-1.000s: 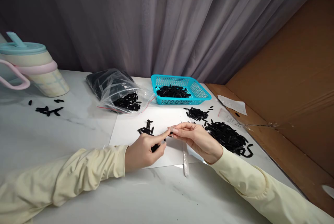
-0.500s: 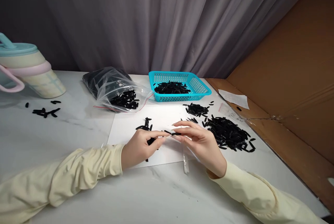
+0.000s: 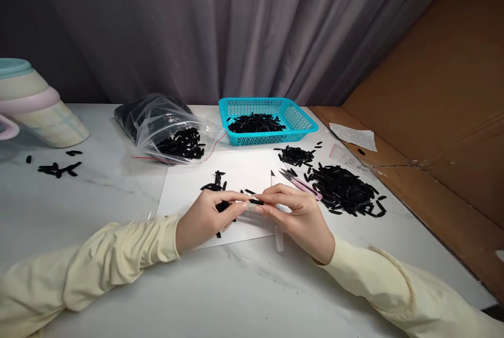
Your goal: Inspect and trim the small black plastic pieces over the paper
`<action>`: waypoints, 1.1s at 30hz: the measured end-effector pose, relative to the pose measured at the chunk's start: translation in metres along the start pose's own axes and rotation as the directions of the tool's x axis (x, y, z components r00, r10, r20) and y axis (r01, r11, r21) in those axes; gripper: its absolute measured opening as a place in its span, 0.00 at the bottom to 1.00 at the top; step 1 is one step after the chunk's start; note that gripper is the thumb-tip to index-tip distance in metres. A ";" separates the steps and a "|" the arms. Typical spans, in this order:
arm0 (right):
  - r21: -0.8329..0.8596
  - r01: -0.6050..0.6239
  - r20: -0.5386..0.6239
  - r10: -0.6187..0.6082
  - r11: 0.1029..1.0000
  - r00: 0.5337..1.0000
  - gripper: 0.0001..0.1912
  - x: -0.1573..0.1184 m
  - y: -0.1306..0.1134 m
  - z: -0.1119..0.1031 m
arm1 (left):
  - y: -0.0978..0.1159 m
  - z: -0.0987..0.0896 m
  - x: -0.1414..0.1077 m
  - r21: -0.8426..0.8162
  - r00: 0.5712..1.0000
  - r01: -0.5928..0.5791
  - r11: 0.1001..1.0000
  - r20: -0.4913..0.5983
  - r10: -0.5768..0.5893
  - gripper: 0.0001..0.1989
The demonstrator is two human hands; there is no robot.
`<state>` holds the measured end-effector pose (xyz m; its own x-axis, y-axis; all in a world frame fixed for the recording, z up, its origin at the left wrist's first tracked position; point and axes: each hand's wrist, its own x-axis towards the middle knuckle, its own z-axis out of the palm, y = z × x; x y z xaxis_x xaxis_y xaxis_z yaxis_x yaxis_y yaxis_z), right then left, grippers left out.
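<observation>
My left hand (image 3: 209, 218) and my right hand (image 3: 300, 216) meet fingertip to fingertip over a white sheet (image 3: 246, 170). Between them they pinch a small black elongated piece (image 3: 256, 202), one end in each hand. Below and left of it, a loose cluster of similar black pieces (image 3: 214, 187) lies on the sheet, partly hidden by my left hand. A slim light-coloured tool with a dark pointed tip (image 3: 279, 238) runs under my right hand. Just beyond that hand rest pink-handled thread snips (image 3: 302, 186).
A blue basket (image 3: 271, 139) of black pieces stands at the back. Left of it slumps an open zip bag (image 3: 177, 141) of them. Piles (image 3: 344, 191) lie at right, and a few pieces (image 3: 59, 170) near the tumbler (image 3: 47, 112). Cardboard (image 3: 425, 91) borders the right.
The right fingers have closed in, and both hands now pinch the black piece level between them. The snips have come into clearer sight. The view has shifted slightly.
</observation>
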<state>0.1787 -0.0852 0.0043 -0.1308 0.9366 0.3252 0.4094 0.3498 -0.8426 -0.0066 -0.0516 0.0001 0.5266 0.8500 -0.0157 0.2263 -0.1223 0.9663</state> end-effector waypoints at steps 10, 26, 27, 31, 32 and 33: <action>-0.007 -0.012 -0.017 0.012 1.000 1.000 0.04 -0.001 0.001 -0.004 | -0.002 -0.001 0.000 -0.044 0.999 0.050 0.998 -0.014 -0.051 0.14; -0.016 0.037 0.004 -0.037 0.999 0.999 0.06 -0.002 -0.001 -0.005 | -0.002 -0.001 0.001 -0.094 0.998 0.066 0.993 -0.002 -0.067 0.11; -0.017 0.037 0.004 -0.037 0.999 0.999 0.06 -0.002 -0.001 -0.005 | -0.002 -0.001 0.001 -0.096 0.998 0.067 0.993 -0.002 -0.067 0.12; -0.018 0.058 0.003 -0.058 0.998 0.998 0.06 -0.001 -0.002 -0.005 | -0.003 -0.001 0.000 -0.098 0.998 0.065 0.993 0.003 -0.065 0.12; -0.017 0.063 0.006 -0.063 0.998 0.998 0.06 -0.001 -0.002 -0.005 | -0.003 -0.001 0.000 -0.096 0.998 0.064 0.993 0.003 -0.064 0.12; -0.017 0.066 0.008 -0.066 0.998 0.998 0.06 -0.001 -0.002 -0.004 | -0.003 -0.002 0.000 -0.091 0.998 0.063 0.994 0.002 -0.063 0.12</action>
<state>0.1822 -0.0868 0.0072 -0.1652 0.9116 0.3765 0.4154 0.4105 -0.8117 -0.0084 -0.0505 -0.0020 0.5126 0.8552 -0.0772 0.1833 -0.0211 0.9828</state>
